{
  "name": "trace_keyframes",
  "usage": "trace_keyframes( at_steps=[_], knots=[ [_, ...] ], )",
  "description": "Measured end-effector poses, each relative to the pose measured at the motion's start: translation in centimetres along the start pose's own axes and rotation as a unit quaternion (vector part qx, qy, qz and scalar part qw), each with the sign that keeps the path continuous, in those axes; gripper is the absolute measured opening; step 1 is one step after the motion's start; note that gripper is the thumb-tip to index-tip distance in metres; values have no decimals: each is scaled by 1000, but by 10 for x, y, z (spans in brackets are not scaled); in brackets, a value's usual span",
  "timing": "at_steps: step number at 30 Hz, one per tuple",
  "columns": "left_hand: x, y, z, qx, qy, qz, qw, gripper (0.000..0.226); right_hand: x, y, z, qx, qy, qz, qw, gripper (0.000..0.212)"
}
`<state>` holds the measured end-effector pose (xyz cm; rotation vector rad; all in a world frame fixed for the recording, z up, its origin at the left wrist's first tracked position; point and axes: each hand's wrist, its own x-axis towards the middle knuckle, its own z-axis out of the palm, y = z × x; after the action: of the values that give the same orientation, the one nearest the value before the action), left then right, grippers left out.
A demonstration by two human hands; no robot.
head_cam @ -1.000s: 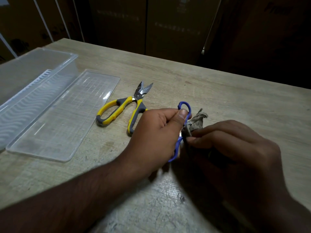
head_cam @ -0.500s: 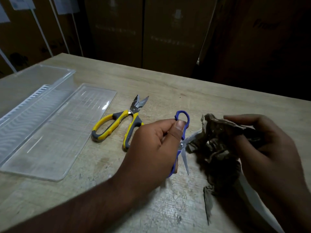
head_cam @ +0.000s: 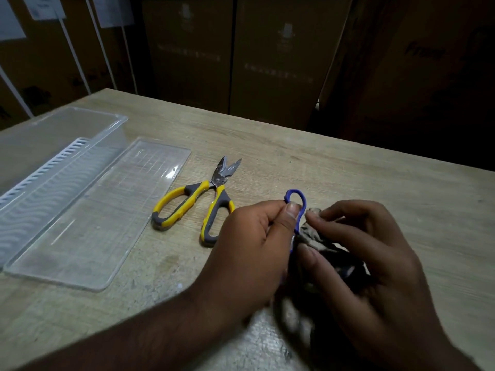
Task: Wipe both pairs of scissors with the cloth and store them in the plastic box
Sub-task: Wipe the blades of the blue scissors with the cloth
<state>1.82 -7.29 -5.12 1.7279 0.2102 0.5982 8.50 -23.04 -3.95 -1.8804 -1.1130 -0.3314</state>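
Cloth bunched between right-hand fingers, against blue scissors.

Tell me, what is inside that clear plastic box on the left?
Inside the plastic box only a white slotted, wavy insert shows; neither pair of scissors is in it. Its near end runs out of the picture, so that part cannot be seen. The lid lies beside it.

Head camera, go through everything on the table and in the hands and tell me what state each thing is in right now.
Blue scissors: gripped by the left hand, blades hidden in the cloth.
Cloth: bunched in the right hand, against the scissors.
Yellow scissors: lying on the table, blades slightly open.
Plastic box: open, no scissors in it.
Lid: off, flat beside the box.
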Motion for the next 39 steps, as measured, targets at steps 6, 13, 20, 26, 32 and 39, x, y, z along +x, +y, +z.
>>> trace_keyframes(
  at_steps=[6, 13, 20, 26, 32, 39],
  knots=[
    [0, 0, -2, 19, -34, 9, 999, 40, 5, 8, -4, 7, -20, 28, 999, 14],
    [5, -3, -6, 76, -61, 52, 994, 37, 5, 12, -7, -33, -56, 67, 996, 20],
    [6, 0, -10, 108, -89, 82, 987, 31, 8, 22, -11, -52, -144, 39, 987, 23],
    [5, 0, -9, 85, -98, 66, 989, 39, 13, 30, -26, -59, -158, 24, 985, 24],
    [8, -3, -15, 78, -87, 61, 991, 36, 19, 41, -42, -64, -175, 32, 982, 26],
    [9, -6, -19, 110, -60, 60, 990, 43, 17, 35, -40, -6, -72, 120, 990, 13]
  ],
)
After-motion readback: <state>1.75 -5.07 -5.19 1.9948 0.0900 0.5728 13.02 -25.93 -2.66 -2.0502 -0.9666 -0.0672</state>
